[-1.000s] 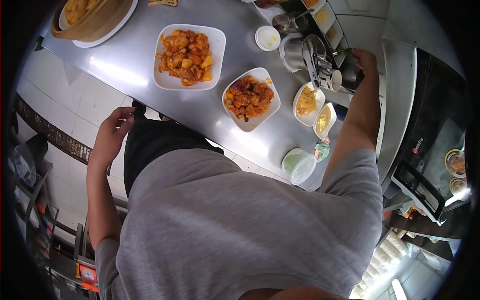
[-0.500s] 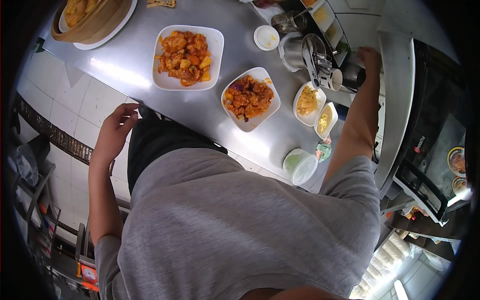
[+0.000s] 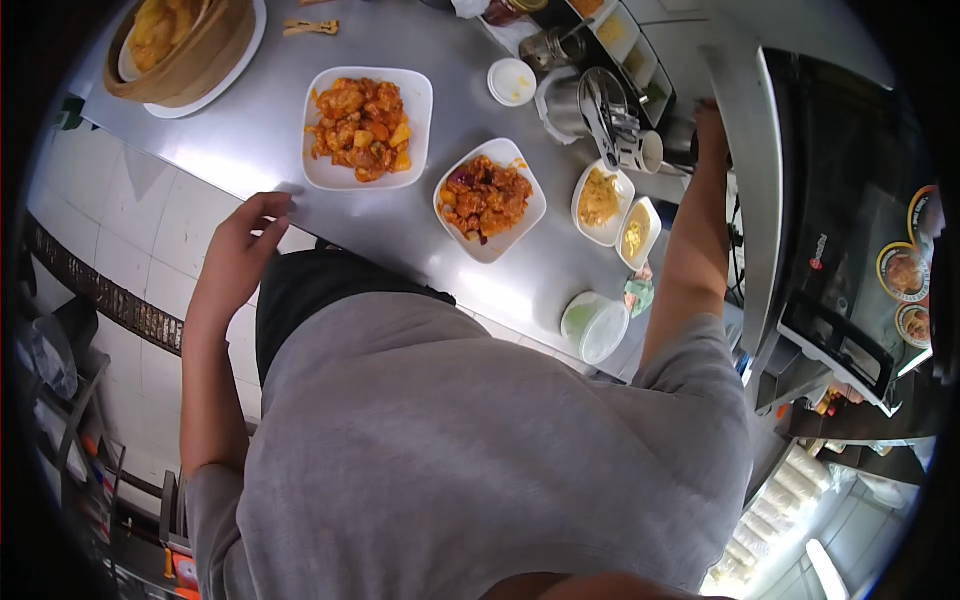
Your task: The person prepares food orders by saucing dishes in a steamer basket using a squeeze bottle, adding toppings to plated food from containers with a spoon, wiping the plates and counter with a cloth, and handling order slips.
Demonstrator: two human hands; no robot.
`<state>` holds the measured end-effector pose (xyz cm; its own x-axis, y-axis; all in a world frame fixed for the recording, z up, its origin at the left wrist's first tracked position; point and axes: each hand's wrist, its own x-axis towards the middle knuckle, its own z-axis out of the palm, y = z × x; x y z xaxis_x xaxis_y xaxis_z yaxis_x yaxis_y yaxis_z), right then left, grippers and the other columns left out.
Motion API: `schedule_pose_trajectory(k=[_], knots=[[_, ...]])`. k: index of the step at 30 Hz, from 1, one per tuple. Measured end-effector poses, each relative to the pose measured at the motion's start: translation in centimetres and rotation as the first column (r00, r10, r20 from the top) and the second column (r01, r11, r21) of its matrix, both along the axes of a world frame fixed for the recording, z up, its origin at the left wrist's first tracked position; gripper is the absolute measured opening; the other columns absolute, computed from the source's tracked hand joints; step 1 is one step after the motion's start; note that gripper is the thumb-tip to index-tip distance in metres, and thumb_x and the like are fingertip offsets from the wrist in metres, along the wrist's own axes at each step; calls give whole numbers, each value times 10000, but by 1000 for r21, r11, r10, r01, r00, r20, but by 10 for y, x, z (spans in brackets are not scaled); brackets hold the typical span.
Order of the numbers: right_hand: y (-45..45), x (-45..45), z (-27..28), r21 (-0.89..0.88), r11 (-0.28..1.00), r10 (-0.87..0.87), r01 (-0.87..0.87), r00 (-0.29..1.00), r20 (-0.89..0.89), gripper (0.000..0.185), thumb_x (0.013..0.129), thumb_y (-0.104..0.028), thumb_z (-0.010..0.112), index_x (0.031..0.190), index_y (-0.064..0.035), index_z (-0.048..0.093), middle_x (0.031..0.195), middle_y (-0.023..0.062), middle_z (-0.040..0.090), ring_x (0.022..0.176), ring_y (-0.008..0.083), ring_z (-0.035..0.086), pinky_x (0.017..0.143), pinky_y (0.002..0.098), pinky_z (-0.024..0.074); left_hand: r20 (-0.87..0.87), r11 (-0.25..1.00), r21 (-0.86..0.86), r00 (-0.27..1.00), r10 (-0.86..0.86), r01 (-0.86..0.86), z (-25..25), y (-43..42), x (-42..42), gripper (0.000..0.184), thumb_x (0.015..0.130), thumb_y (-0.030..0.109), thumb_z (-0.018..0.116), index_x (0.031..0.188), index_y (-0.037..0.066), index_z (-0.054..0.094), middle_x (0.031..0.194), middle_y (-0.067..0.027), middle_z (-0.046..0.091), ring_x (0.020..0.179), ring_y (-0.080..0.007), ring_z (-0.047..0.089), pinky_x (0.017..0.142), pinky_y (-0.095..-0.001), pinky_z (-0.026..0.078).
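My left hand [image 3: 246, 245] is at the near edge of the steel table [image 3: 270, 150], fingers loosely bent, thumb apart, holding nothing. Closest to it stands a square white plate [image 3: 422, 135] of glazed fried pieces [image 3: 362, 125] with yellow chunks. My right hand [image 3: 710, 130] reaches to the far right, beside a dark metal container [image 3: 680, 140]; its fingers are too hidden to show a grip. Near that arm are a white cup [image 3: 648, 152], a metal pot holding utensils [image 3: 600, 105], and two small white dishes, one with shredded yellowish food [image 3: 600, 197], one with yellow bits in sauce [image 3: 635, 235].
A second white plate [image 3: 505, 250] of glazed pieces sits mid-table. A bamboo steamer [image 3: 185, 80] is at the upper left, near a wooden clip [image 3: 310, 28]. A lidded tub [image 3: 596, 328] stands by the near edge. A microwave-like appliance [image 3: 850, 220] rises on the right.
My left hand has moved slightly up and right, its fingertips now over the table's edge. My right hand is still reaching by the dark container, more hidden now. The view has shifted slightly.
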<state>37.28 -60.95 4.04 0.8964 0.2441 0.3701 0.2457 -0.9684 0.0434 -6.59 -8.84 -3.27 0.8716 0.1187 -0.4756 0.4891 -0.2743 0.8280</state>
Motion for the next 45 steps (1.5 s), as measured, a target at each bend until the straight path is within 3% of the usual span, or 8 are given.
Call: schedule_pose_trajectory(k=[10,13,16,18,24,34,39,45], knots=[[65,0,-21,-106,980,-172,170,985,-13,246,762,-139,638,996,-64,656,822,99,658,772,202,618,706,339,479,144,957,155,964,224,-246,23,55,-5,299,851,148,586,1112,3,574,1012,-100,634,775,-170,591,696,-287,478],[152,-46,-6,-49,999,10,3,969,247,266,766,-144,645,1022,-73,656,826,95,660,777,199,618,709,336,479,281,821,115,811,514,-560,32,122,7,320,886,186,543,1169,37,549,1006,-57,611,774,-112,580,622,-246,457],[262,-108,9,284,916,290,-283,957,20,288,769,-150,652,1049,-81,656,829,90,662,783,196,619,712,334,480,387,732,166,726,568,-661,49,169,38,389,909,254,510,1242,52,513,1021,-64,603,802,-120,585,636,-248,458],[319,-150,10,539,841,370,-37,767,-524,437,777,-276,684,1170,-108,594,999,88,647,863,164,615,785,304,478,367,768,194,772,520,-610,47,194,63,425,909,289,496,1265,57,496,1065,-73,600,807,-124,590,624,-253,463],[447,-144,-105,775,632,176,20,970,-169,691,631,-286,792,1179,8,492,1079,190,603,997,286,588,877,367,444,300,863,354,918,260,-360,32,252,128,355,879,231,526,1182,50,565,844,-46,635,554,-93,553,466,-235,412],[488,-183,-56,991,118,182,-58,983,35,489,678,-166,734,1100,-22,533,1053,135,595,951,244,593,822,335,463,185,964,236,969,-166,120,36,305,171,415,843,217,569,1227,64,535,898,-89,629,598,-122,589,545,-257,469],[518,-256,48,379,868,422,-319,878,-226,509,639,-108,687,1136,-126,581,1022,104,562,925,293,582,821,362,468,175,945,220,943,-284,243,43,306,193,399,850,189,527,1209,16,539,738,-49,605,480,-86,510,420,-232,392],[540,-269,66,-28,930,350,-366,909,-227,452,646,-72,656,1092,-126,603,937,74,562,862,254,582,752,372,434,190,911,260,908,-374,321,38,308,203,392,818,132,502,1163,-49,548,693,-107,623,414,-124,524,404,-258,438]])
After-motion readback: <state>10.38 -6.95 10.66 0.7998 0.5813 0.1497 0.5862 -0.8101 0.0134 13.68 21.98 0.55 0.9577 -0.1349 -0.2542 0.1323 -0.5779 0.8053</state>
